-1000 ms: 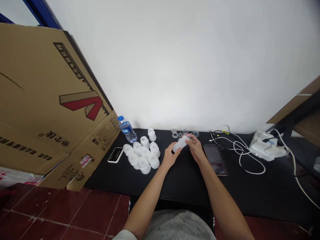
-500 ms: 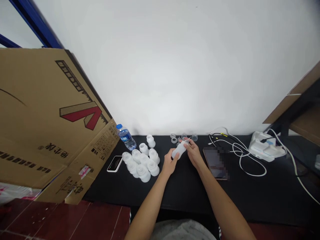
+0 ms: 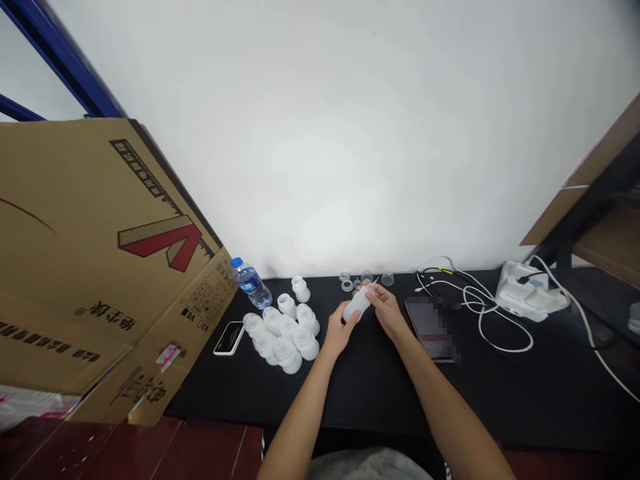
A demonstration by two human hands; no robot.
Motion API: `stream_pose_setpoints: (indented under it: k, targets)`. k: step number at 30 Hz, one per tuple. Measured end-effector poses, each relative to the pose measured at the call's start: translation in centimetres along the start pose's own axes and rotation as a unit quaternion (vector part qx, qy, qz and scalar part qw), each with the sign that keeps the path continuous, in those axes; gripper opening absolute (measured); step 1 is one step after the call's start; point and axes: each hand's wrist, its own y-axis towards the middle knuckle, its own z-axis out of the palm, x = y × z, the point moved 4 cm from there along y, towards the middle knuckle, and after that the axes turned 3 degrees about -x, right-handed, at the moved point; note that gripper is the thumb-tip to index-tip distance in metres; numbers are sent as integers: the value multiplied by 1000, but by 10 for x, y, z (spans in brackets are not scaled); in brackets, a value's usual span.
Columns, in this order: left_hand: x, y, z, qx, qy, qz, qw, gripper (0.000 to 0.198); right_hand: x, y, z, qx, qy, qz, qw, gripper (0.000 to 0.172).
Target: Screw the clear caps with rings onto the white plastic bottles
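Observation:
Before me, a small white baby bottle [image 3: 357, 305] lies tilted in both hands, its top pointing up and to the right. My left hand [image 3: 340, 329] is wrapped round the lower body. The fingers of my right hand [image 3: 386, 309] close round the top end, where a clear part shows; the fingers partly hide it. Just beyond them lie clear domed caps [image 3: 387, 279] and translucent rings [image 3: 347, 285]. To the left stands a cluster of several similar white bottles [image 3: 287, 355], many with clear tops. Two bottles behind them [image 3: 301, 289] have open necks.
A water bottle [image 3: 251, 283] and a white-edged phone [image 3: 229, 338] are at the left, beside a large cardboard box [image 3: 100, 267]. Right of my hands lies a dark tablet [image 3: 431, 329]. Farther right are white cables [image 3: 481, 310] and a white device [image 3: 527, 291] on the black table [image 3: 370, 393].
My right hand's fingers have closed in more tightly round the bottle's top. The left hand keeps its hold. The view has tilted slightly.

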Motion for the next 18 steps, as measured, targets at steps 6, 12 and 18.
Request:
stream_pose_setpoints:
  k: [6, 12, 18]
  targets:
    - [-3, -3, -1, -32, 55, 29, 998, 35, -3, -1, 2, -18, 2, -9, 1000, 47]
    - [-6, -7, 1, -72, 88, 48, 992, 33, -7, 0, 2, -36, 5, -15, 999, 46]
    - [-9, -9, 0, -46, 57, 36, 997, 39, 0, -1, 4, 3, 14, -1, 1000, 43]
